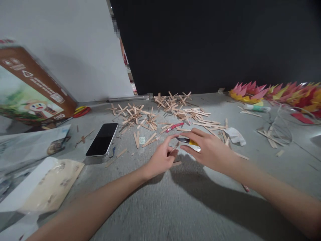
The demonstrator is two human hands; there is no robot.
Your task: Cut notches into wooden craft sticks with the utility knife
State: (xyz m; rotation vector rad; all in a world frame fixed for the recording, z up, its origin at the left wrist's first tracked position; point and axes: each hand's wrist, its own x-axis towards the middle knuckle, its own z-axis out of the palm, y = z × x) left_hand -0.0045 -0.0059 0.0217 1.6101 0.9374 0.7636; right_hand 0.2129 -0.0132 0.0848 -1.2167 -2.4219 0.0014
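Observation:
My right hand (210,147) is closed around a small tube (193,143) in yellow, black and silver, which looks like a glue tube. Its dark end points left, towards the fingers of my left hand (162,156). Those fingers are pinched together on a wooden craft stick (177,145), of which only a bit shows. Below them the end of another stick (176,164) is visible; whether it is held or lies on the table, I cannot tell. Just beyond both hands lies a twisted red wrapper strip (175,127), with loose craft sticks (147,140) near it.
Piles of craft sticks (135,113), several glued into crosses, cover the back of the grey table (140,214). A phone (102,140), plastic packets (54,184) and a printed box (32,87) are left. Right are a tissue (235,136), a white tube (257,107) and folded-paper pieces (250,92).

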